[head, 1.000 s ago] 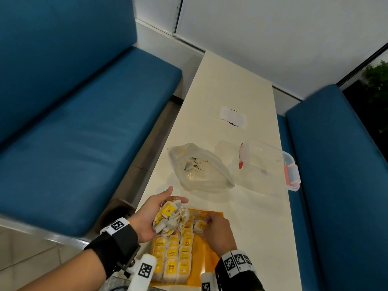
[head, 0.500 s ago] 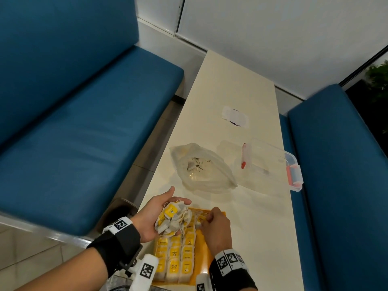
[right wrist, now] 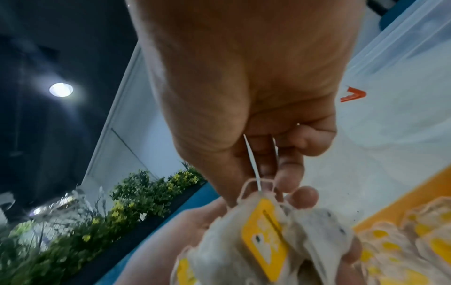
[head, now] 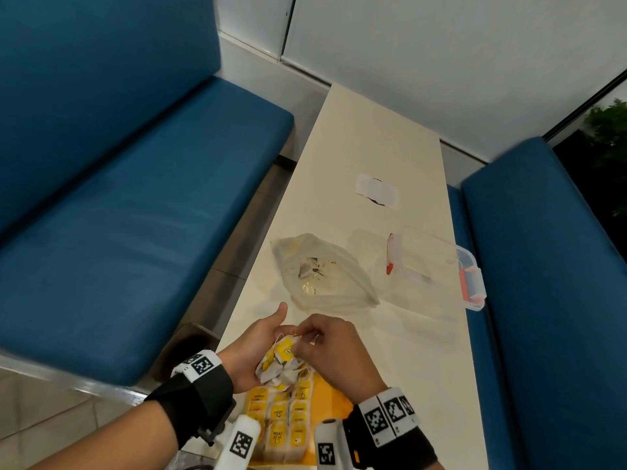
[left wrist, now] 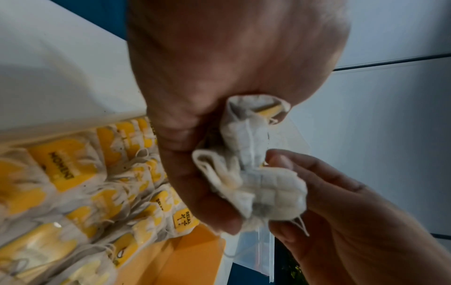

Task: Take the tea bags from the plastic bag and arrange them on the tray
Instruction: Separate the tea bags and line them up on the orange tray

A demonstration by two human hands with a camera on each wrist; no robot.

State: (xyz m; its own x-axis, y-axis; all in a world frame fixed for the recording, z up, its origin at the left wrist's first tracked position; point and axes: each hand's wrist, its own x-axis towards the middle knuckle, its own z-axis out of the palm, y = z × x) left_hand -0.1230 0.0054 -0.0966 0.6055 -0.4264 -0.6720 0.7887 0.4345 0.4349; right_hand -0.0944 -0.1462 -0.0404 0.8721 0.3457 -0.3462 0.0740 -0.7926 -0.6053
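The task looks well along: rows of tea bags [head: 283, 415] already lie side by side on the orange tray [head: 334, 398] at the near end of the surface [head: 373, 137], part of the tray is still bare, and the plastic bag [head: 322, 273] farther up still holds some. The left hand [head: 252, 351] cups a loose bunch of tea bags [head: 281, 362] above the tray, fingers curled round it. The right hand [head: 334, 351] pinches the string [right wrist: 252, 164] of one bag in that bunch between thumb and fingertips, other fingers curled.
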